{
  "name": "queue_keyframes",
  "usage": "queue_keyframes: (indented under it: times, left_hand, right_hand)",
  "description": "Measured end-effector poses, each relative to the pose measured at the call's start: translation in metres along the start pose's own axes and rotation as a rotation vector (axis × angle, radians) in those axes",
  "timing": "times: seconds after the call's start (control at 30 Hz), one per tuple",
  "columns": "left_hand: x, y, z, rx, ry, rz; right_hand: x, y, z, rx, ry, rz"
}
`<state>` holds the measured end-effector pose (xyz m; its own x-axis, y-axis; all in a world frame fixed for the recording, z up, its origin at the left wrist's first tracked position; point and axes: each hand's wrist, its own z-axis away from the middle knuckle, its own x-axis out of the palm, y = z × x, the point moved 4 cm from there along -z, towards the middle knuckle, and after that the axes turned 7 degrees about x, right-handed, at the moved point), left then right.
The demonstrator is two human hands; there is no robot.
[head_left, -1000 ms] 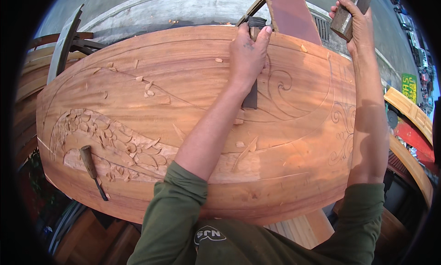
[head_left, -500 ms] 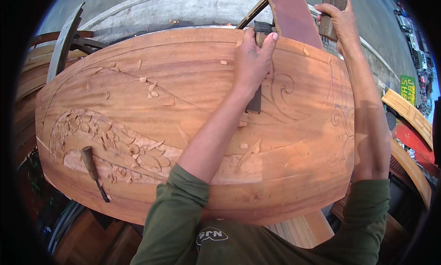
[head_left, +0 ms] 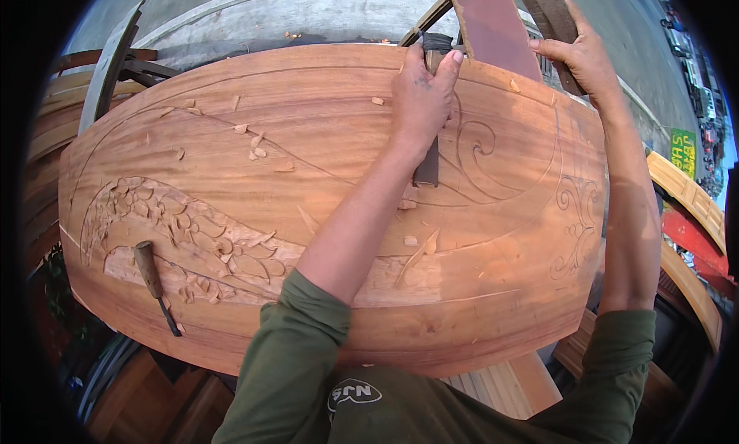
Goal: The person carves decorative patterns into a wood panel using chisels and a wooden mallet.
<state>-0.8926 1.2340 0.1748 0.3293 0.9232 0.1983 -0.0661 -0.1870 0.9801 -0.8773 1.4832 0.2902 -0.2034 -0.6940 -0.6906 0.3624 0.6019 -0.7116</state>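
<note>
My left hand (head_left: 423, 98) is closed around a wide chisel (head_left: 427, 167), its dark flat blade pointing toward me and touching or just over the wooden panel (head_left: 346, 121). Dark wrapping covers the top of its handle, beyond my fingers. Up at the far right, my right hand (head_left: 585, 63) grips a dark wooden mallet (head_left: 550, 15), held raised and tilted past the panel's far edge. Scrolls and leaf shapes are carved or drawn on the panel. A second, narrow chisel (head_left: 150, 271) with a wooden handle lies at the panel's left side.
Loose wood chips (head_left: 256, 142) are scattered over the panel. Behind its far edge stands a reddish-brown board (head_left: 496, 28). Stacked curved wooden pieces (head_left: 58, 144) are at the left, and more carved panels (head_left: 687, 190) at the right. Parked vehicles line the road farther off.
My right hand has shifted slightly right and down, and the mallet has swung from nearly upright to a slant. My left hand and its chisel have hardly moved.
</note>
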Motion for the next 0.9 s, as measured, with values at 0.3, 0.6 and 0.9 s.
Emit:
queue_keyframes:
  times: [0.3,0.6,0.9]
  left_hand:
    - [-0.002,0.003,-0.003,-0.058,0.005,0.035]
    - [0.005,-0.004,0.008,-0.120,-0.013,0.129]
    - [0.017,-0.003,0.007,-0.074,-0.083,0.184]
  right_hand:
    - [0.028,0.005,-0.004,-0.104,-0.363,0.250]
    - [0.014,0.003,-0.015,0.168,0.070,-0.191]
    - [-0.028,0.003,-0.021,0.054,0.157,0.025]
